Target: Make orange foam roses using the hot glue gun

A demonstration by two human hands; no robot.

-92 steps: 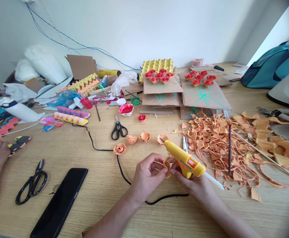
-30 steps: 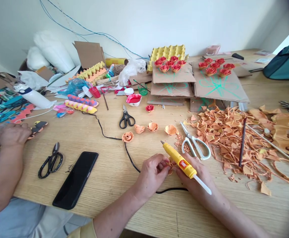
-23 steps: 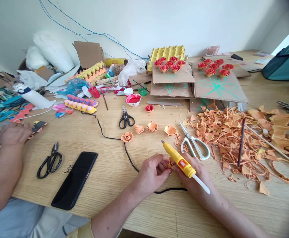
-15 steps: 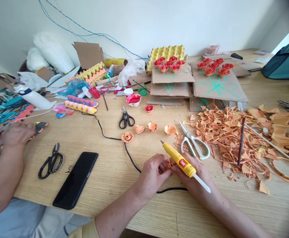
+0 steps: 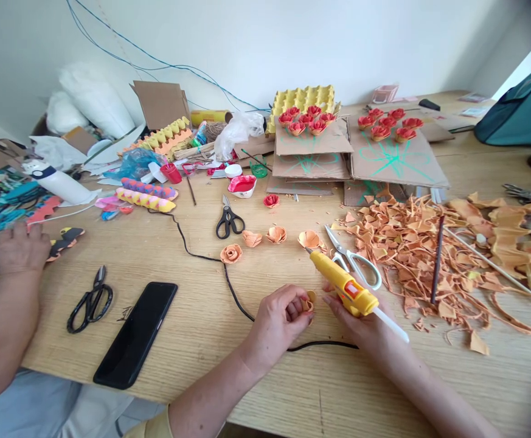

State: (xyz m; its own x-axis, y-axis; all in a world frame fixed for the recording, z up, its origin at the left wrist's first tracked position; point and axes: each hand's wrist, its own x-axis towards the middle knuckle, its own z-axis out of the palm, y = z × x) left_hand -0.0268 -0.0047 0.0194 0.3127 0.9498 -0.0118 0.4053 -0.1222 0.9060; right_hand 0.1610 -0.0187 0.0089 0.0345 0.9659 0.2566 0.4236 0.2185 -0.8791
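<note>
The left hand (image 5: 272,325) has its grip pinched together on a small orange flower (image 5: 309,302), held just above the bench (image 5: 192,328). The right hand (image 5: 360,325), close beside it, has its grip closed around a yellow glue gun (image 5: 343,283), nozzle pointing up and away. The right fingertips, which touched the flower a second ago, have now come off it, leaving a narrow gap; the piece rests with the left hand alone, and the glue gun can be moved freely. White-handled scissors (image 5: 345,250) lie just beyond the glue gun. Ahead of the left grip sits a row of four orange flowers (image 5: 276,234), then a red flower (image 5: 271,201) and a dish of red paint (image 5: 241,186); farther back, more red flowers (image 5: 297,128) stand on stacked cardboard (image 5: 308,144). To the right of the right grip spreads a heap of orange scraps (image 5: 399,243). Left of the left grip are a phone (image 5: 135,334), black scissors (image 5: 92,297) and, well apart, a co-worker's hand (image 5: 22,249).
</note>
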